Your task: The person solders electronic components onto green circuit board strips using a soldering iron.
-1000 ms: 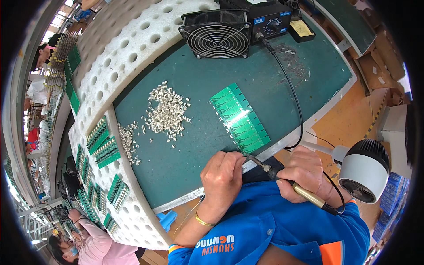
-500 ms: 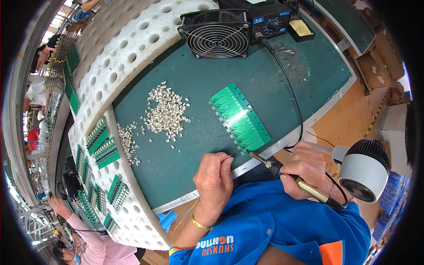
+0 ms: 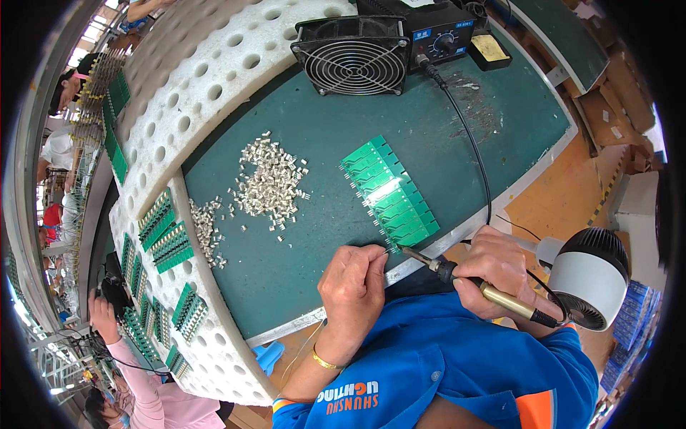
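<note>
A panel of green circuit boards [image 3: 400, 209], with small pins along its left edge, lies on the green work mat [image 3: 314, 264]. At the panel's near corner, my left hand [image 3: 352, 287] pinches a thin solder wire [image 3: 302, 348] that trails down past my wrist. My right hand [image 3: 491, 270] is wrapped round a soldering iron [image 3: 509, 300]. Its tip points left at that same corner, close to the wire's end; whether they touch is too small to tell. Left of the panel is a heap of small white connectors [image 3: 270, 182].
A black fan [image 3: 354, 64] and a soldering station [image 3: 443, 41] stand at the back, beside a yellow sponge in a tray [image 3: 489, 48]. White foam [image 3: 214, 314] on the left holds several finished-looking boards. A white fan [image 3: 582, 279] is at right. Another person's arm [image 3: 136, 375] is at lower left.
My left hand has moved slightly right and up, bringing the wire to the iron's tip at the panel corner. The iron has shifted slightly. The other person's hand at left has risen.
</note>
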Motion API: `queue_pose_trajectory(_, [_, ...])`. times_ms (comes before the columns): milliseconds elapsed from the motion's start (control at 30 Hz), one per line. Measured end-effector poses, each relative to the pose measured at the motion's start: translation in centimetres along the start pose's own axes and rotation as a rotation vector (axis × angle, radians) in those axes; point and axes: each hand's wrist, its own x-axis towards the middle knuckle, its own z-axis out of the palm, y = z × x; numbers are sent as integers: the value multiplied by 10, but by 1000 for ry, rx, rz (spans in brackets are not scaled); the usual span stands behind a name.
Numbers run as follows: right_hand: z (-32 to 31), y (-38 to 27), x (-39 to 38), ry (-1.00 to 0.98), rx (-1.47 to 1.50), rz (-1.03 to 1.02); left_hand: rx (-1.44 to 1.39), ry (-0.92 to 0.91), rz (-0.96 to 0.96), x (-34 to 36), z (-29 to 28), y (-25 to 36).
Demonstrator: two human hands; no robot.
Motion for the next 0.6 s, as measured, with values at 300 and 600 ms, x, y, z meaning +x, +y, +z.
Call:
queue_pose_trajectory(300, [-1,0,1,-18,-4,6,-2,-24,4,2,0,1])
queue_pose_trajectory(600, [0,-2,0,-22,-25,9,-5,-59,-9,3,-1,2])
